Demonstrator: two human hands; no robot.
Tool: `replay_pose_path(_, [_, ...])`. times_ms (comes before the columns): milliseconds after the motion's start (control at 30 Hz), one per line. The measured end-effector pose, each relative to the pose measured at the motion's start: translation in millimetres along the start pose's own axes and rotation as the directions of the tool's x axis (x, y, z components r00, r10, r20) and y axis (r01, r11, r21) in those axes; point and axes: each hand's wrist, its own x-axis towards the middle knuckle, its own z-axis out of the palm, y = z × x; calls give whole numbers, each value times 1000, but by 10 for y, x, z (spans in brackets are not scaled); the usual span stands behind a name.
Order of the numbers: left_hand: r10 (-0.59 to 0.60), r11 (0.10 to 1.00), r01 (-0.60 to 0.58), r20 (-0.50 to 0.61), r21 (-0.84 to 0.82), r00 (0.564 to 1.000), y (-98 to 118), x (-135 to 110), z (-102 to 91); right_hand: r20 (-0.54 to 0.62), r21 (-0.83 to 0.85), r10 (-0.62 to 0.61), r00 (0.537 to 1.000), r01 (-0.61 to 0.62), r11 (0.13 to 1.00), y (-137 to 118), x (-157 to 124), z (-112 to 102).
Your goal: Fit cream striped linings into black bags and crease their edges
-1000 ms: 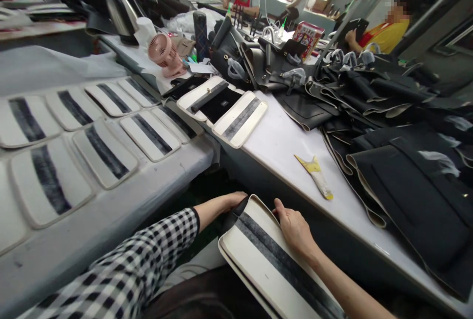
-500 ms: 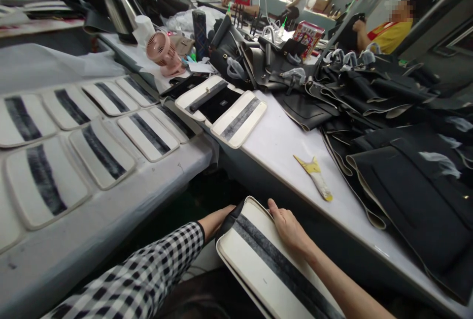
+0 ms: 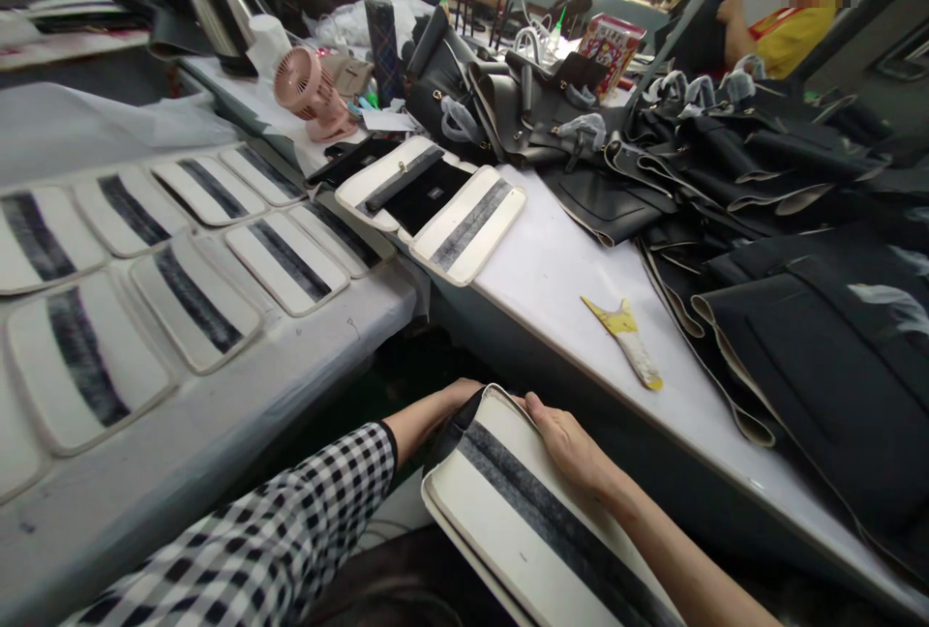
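Head view, lower centre: right hand (image 3: 573, 448) fingers clasp the striped panel (image 3: 500, 530); left hand (image 3: 454, 393) touches its corner, grip hidden.

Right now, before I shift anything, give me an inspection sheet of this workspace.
Surface: grey-covered table on the left, white table on the right.
Job's things: striped panel, cream with a dark band, held low between the tables.
Clutter: rows of matching panels on the grey table; black leather pieces, small yellow tool and pink fan on the white one.
Hands: left hand grips the panel's far corner, fingers partly hidden; right hand holds its top edge.
Cables: white cord looped behind the leather.
Surroundings: other people at farther benches.
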Motion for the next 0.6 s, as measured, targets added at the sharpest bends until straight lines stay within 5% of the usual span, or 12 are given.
replay_pose_path(167, [107,994,-107,-4,-31,994,341,-365,-221,-66,40,-71,995,73,997,51,-1,0])
replay_pose_path(333, [290,956,-292,125,2,949,473,-774,-146,-125,12,-214,969,217,976,-57,-70,35])
replay_pose_path(600, [292,952,-288,-20,107,956,378,-720,19,-224,-268,-320,920,257,928,-119,-22,168])
